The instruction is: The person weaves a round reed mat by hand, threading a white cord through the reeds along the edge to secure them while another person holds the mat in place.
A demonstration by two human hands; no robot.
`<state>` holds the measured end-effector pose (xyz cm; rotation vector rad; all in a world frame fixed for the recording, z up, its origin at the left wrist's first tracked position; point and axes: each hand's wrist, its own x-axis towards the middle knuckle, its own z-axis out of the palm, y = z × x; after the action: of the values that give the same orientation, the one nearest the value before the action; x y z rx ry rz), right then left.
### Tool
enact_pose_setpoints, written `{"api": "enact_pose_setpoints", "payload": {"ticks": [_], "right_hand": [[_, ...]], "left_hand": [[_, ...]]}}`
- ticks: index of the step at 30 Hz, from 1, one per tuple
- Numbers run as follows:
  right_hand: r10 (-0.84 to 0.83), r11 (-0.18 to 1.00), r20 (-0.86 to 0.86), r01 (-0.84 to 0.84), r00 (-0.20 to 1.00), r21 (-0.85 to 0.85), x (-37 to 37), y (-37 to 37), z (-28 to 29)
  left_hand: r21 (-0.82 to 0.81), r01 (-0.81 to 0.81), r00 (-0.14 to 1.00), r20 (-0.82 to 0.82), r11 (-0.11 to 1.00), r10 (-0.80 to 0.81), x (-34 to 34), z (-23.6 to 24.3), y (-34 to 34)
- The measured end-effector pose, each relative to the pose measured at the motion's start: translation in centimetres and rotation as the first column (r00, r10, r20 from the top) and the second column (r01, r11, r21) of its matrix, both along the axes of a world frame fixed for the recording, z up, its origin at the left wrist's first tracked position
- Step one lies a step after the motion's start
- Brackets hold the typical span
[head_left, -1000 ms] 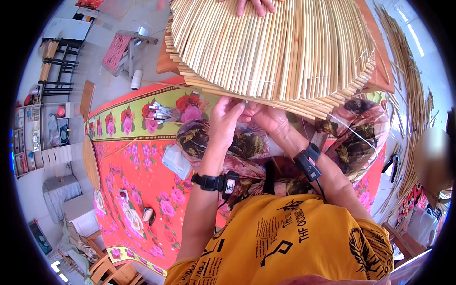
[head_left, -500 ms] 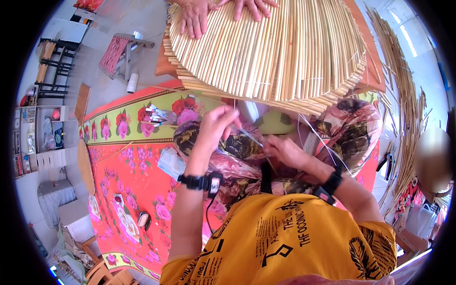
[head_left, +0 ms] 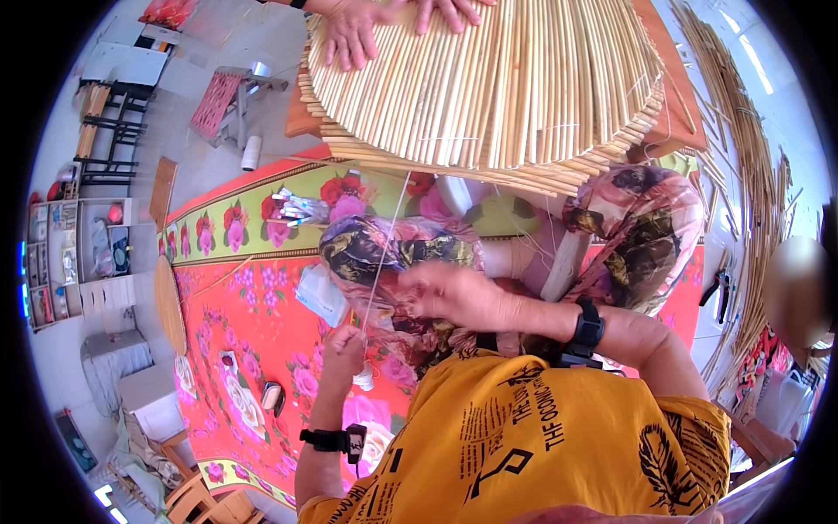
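Observation:
A round panel of straw-coloured reed stalks (head_left: 489, 96), laid side by side in layers, rests at the top of the view. From its near edge a white string (head_left: 385, 253) runs taut, down and to the left. My left hand (head_left: 343, 351) is closed on the lower end of this string, low beside my leg. My right hand (head_left: 463, 295), smeared by motion, is in front of my lap just right of the string; its fingers cannot be made out. Another person's hands (head_left: 352, 31) press flat on the panel's far side.
Under the panel is an orange-brown wooden board (head_left: 676, 83). A red and green flowered mat (head_left: 253, 306) covers the floor. On it lie a bundle of pale sticks (head_left: 301, 208) and a light-blue packet (head_left: 321, 295). Long reeds (head_left: 742, 140) and black-handled pliers (head_left: 717, 295) lie at right.
My left hand has moved down and left from near the panel's edge, drawing the string long. My right hand has shifted left and turned across my lap.

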<state>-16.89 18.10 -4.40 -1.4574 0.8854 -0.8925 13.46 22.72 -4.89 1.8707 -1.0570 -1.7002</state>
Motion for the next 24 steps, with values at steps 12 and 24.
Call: {"api": "enact_pose_setpoints", "payload": {"ticks": [12, 24], "right_hand": [[-0.148, 0.910, 0.139, 0.080, 0.979, 0.407, 1.8, -3.9, -4.9], [-0.298, 0.886, 0.418, 0.087, 0.858, 0.455, -0.6, -7.3, -3.1]], "left_hand": [[0.333, -0.193, 0.980, 0.026, 0.923, 0.196, 0.3, -3.6, 6.7], [0.490, -0.506, 0.820, 0.530, 0.710, 0.218, 19.2, -4.8, 19.3]]}}
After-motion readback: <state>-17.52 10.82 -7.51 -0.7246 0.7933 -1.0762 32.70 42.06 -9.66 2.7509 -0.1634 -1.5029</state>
